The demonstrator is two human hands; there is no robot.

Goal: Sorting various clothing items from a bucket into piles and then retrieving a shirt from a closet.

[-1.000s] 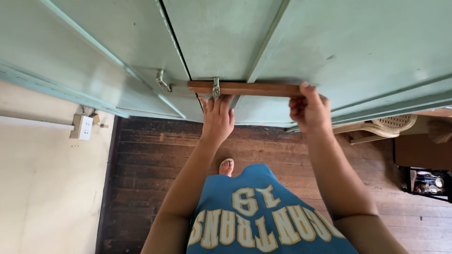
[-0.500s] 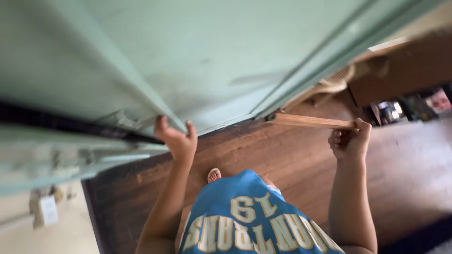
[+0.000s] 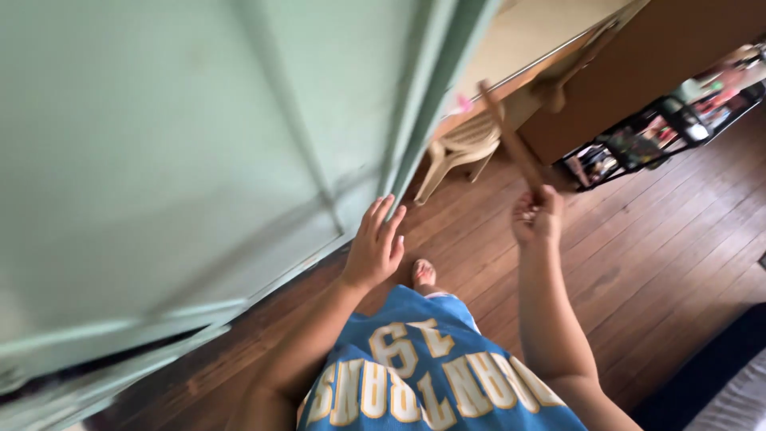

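Note:
A pale green wooden door (image 3: 159,160) fills the left of the head view. My left hand (image 3: 375,243) rests flat against its lower edge, fingers spread. My right hand (image 3: 536,217) is closed around one end of a brown wooden bar (image 3: 511,144), which points up and away toward the far wall. The bar is clear of the door. Below my hands I see my blue jersey (image 3: 423,375) and one foot (image 3: 423,273) on the floor.
Dark wooden floorboards (image 3: 662,263) run to the right. A beige plastic chair (image 3: 463,148) stands by the door's edge. A brown cabinet (image 3: 638,72) and a black rack (image 3: 654,136) of small items stand at the back right. A dark mat (image 3: 710,375) lies lower right.
The bar has come off the door and swung from level to upright in my right hand. My left hand moved from the bar to the door, which swings left. The view turned right.

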